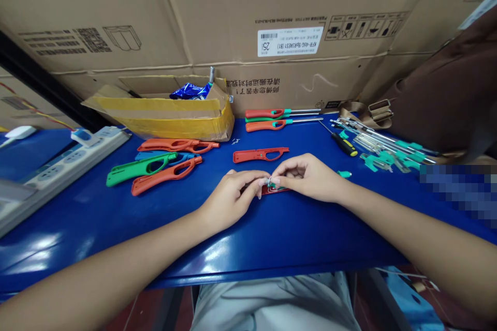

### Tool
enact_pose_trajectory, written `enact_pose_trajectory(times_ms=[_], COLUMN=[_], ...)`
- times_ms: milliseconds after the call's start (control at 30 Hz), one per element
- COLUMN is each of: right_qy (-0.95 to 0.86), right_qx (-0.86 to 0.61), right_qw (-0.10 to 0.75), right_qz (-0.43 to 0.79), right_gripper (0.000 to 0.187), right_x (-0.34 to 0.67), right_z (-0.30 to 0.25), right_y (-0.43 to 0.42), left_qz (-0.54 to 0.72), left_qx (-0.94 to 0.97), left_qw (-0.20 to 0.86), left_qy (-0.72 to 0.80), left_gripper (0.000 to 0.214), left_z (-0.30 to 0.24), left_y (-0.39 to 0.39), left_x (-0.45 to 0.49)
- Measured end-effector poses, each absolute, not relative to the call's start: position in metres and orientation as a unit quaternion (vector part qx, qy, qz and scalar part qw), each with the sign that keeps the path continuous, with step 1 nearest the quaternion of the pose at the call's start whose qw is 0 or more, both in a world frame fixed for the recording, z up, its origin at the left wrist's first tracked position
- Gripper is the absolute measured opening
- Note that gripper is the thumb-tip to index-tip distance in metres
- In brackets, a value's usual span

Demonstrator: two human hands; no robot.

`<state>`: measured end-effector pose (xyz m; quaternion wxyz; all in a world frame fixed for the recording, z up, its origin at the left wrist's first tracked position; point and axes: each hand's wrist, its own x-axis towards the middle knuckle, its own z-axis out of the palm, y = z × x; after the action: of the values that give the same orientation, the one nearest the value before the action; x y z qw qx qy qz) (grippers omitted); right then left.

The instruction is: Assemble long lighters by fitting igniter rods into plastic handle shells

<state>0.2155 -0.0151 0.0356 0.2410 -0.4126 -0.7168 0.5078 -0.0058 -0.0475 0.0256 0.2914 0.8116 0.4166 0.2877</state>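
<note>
My left hand (233,194) and my right hand (306,176) meet at the middle of the blue table (272,238). Both pinch at a red lighter shell (276,189) lying flat under the fingers, with a small teal and metal part at the fingertips. Most of that shell is hidden by the hands. Another red shell half (259,155) lies just behind them.
Orange, green and blue shell halves (155,168) lie at the left. Two assembled lighters (279,119) rest by the cardboard wall. A yellow-taped box (174,114), a power strip (73,158), a screwdriver (344,144) and several metal tubes with teal parts (388,150) are nearby.
</note>
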Motion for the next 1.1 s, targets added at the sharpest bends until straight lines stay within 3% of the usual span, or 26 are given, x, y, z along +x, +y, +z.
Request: enact_pose_trajectory(times_ms=[1100], right_qy=[-0.722], right_qx=[-0.407], right_qw=[0.238], right_qz=[0.507], right_gripper=[0.029], right_x=[0.2179], right_z=[0.0359], right_y=[-0.0131], left_qz=[0.300], left_qx=[0.802], left_qw=[0.313], left_qy=[0.409], left_gripper=[0.028], left_z=[0.0251], left_y=[-0.0475], left_x=[-0.0050])
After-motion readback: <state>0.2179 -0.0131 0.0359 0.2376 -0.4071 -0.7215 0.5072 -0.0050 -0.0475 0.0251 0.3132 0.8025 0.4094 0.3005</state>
